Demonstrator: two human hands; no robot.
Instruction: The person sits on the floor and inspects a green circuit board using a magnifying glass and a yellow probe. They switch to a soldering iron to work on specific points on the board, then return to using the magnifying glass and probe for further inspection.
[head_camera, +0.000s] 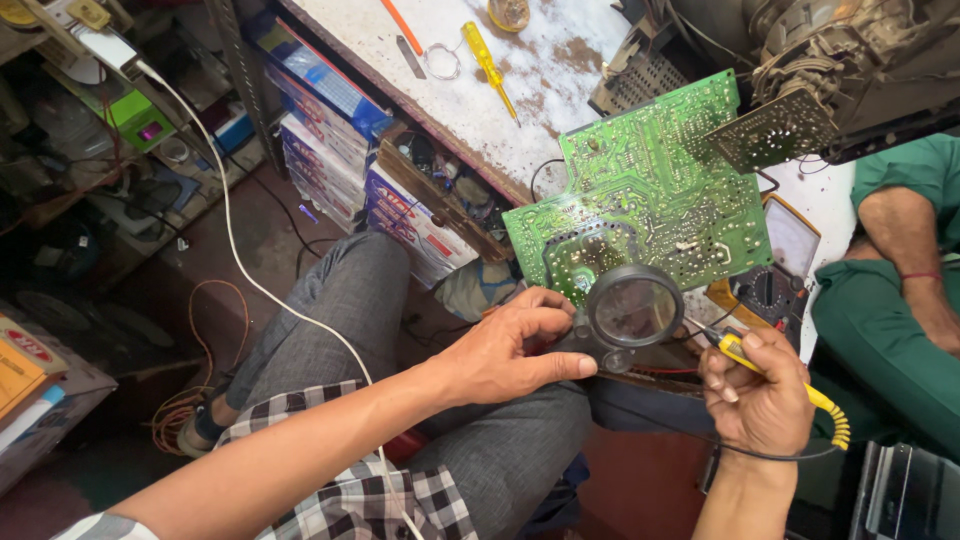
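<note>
Head view, looking down at a cluttered repair bench. Left hand (510, 350) is closed around the black handle of a round black-rimmed magnifying glass (633, 308), thumb along the bottom, fingers wrapped on top, lens held flat over the lower edge of a large green printed circuit board (640, 195). Board lies solder side up, tilted, half on the white stained worktable (440, 60) and half hanging over its edge towards the person's lap.

Right hand (757, 395) pinches a yellow-handled probe tool (740, 350) with a coiled yellow cord, fist tight on it; the tip points at the board just beside the lens, but contact cannot be told.

Progress, as a judgement: board is already out of its housing and flipped, inspection is underway at one spot near the bottom edge. No sign of a finished repair; most of the board sits outside the lens.

Nearby: a yellow-handled screwdriver (488, 60) lies on the table, a multimeter with a dial (775, 280) sits partly under the board, and another person's green sleeve (900, 175) is at the right edge.
</note>
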